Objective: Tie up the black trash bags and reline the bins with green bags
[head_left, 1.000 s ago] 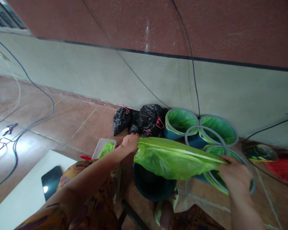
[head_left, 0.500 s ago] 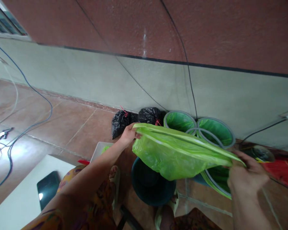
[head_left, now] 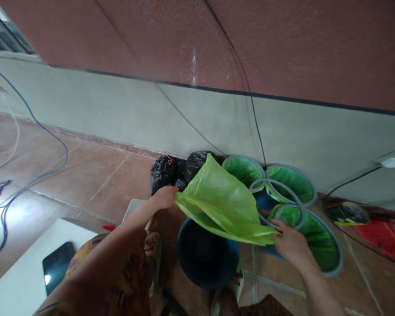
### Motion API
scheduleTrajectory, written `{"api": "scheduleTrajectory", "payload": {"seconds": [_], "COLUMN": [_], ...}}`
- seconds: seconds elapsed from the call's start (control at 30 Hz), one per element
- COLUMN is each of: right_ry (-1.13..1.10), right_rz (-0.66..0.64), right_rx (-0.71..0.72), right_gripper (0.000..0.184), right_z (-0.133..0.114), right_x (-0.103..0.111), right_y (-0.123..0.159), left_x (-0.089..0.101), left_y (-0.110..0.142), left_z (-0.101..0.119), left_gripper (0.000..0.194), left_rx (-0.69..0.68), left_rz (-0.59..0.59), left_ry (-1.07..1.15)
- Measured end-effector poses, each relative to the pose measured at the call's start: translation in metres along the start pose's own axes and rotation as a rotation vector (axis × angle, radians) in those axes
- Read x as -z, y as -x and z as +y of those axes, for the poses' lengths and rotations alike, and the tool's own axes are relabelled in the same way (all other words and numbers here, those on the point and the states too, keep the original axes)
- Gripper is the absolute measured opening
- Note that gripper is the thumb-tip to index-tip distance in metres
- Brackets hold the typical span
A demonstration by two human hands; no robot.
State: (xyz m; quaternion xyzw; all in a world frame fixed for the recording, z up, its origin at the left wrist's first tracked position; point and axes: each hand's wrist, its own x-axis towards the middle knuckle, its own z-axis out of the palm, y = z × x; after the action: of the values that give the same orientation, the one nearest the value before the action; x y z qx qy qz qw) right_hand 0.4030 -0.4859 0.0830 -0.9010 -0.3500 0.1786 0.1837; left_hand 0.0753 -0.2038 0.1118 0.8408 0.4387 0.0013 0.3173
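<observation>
My left hand (head_left: 163, 197) and my right hand (head_left: 291, 242) each grip one side of the mouth of a green plastic bag (head_left: 219, 204). The bag billows upward between them, over a dark blue bin (head_left: 206, 259) that stands unlined on the tiled floor just in front of my feet. Both hands are closed on the bag's rim.
Several blue bins lined with green bags (head_left: 294, 182) stand at the right against the wall. Tied black rubbish bags (head_left: 166, 171) sit behind my left hand. A white tray (head_left: 131, 206) lies by my left arm. Cables (head_left: 26, 184) trail over the floor at left; a red cloth (head_left: 382, 235) lies at right.
The bag was stretched wide and flat between my hands; now my right hand has come in toward the left and down, and the bag puffs up into a peak over the blue bin.
</observation>
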Motion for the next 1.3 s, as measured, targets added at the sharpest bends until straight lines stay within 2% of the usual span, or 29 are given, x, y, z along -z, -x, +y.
{"api": "scheduleTrajectory", "payload": {"seconds": [0.07,0.1,0.13,0.17,0.2,0.27,0.3,0.37,0.43,0.53,0.6,0.7,0.8,0.87,0.93,1.03,1.1,1.17,1.23,1.3], "right_ry": [-0.075,-0.128,-0.183,-0.229,-0.252,-0.182,-0.102,0.043,0.118,0.107,0.028,-0.190,-0.482,-0.623,-0.673,-0.706,-0.763,-0.808,-0.825,-0.786], "right_rz": [0.250,0.334,0.338,0.243,0.062,-0.353,-0.474,-0.518,-0.499,-0.476,-0.420,-0.336,-0.206,-0.141,-0.166,-0.304,-0.406,-0.426,-0.462,-0.571], "right_rx": [-0.008,0.002,0.020,0.048,0.086,0.172,0.218,0.282,0.331,0.363,0.360,0.360,0.224,0.156,0.183,0.257,0.308,0.265,0.178,0.192], "right_gripper": [0.046,0.045,0.042,0.039,0.035,0.026,0.026,0.029,0.025,0.015,0.018,0.027,0.042,0.050,0.049,0.044,0.043,0.047,0.048,0.041], "right_z": [-0.009,-0.014,-0.019,-0.022,-0.025,-0.026,-0.025,-0.024,-0.028,-0.043,-0.057,-0.074,-0.081,-0.084,-0.093,-0.118,-0.138,-0.152,-0.156,-0.152], "right_x": [0.013,0.018,0.020,0.019,0.016,0.001,-0.007,-0.021,-0.028,-0.026,-0.024,-0.022,-0.019,-0.017,-0.020,-0.038,-0.059,-0.081,-0.092,-0.086], "right_y": [-0.003,-0.001,0.002,0.007,0.014,0.027,0.032,0.038,0.037,0.033,0.032,0.037,0.046,0.056,0.073,0.112,0.142,0.169,0.191,0.206], "left_x": [0.011,0.012,0.011,0.008,0.004,-0.006,-0.009,-0.010,-0.006,-0.001,-0.003,-0.010,-0.011,-0.010,-0.012,-0.029,-0.048,-0.069,-0.090,-0.108], "left_y": [-0.006,-0.008,-0.009,-0.009,-0.008,-0.005,-0.004,-0.005,-0.010,-0.018,-0.021,-0.017,-0.003,0.016,0.042,0.092,0.125,0.151,0.168,0.177], "left_z": [0.006,0.009,0.011,0.012,0.012,0.007,0.004,-0.003,-0.008,-0.011,-0.012,-0.014,-0.014,-0.008,0.002,0.022,0.032,0.036,0.033,0.026], "left_gripper": [0.040,0.046,0.050,0.050,0.047,0.035,0.030,0.028,0.032,0.035,0.032,0.027,0.031,0.034,0.036,0.046,0.056,0.045,0.037,0.033], "left_rx": [-0.006,-0.009,-0.001,0.012,0.032,0.094,0.127,0.182,0.216,0.205,0.141,0.026,0.061,0.103,0.057,-0.147,-0.278,-0.314,-0.317,-0.330], "left_rz": [0.280,0.398,0.473,0.476,0.418,0.222,0.149,0.138,0.250,0.386,0.402,0.359,0.378,0.395,0.315,0.007,-0.184,-0.388,-0.473,-0.476], "left_ry": [0.074,0.114,0.129,0.109,0.053,-0.117,-0.190,-0.231,-0.129,0.100,0.221,0.351,0.478,0.549,0.619,0.720,0.686,0.648,0.663,0.688]}}
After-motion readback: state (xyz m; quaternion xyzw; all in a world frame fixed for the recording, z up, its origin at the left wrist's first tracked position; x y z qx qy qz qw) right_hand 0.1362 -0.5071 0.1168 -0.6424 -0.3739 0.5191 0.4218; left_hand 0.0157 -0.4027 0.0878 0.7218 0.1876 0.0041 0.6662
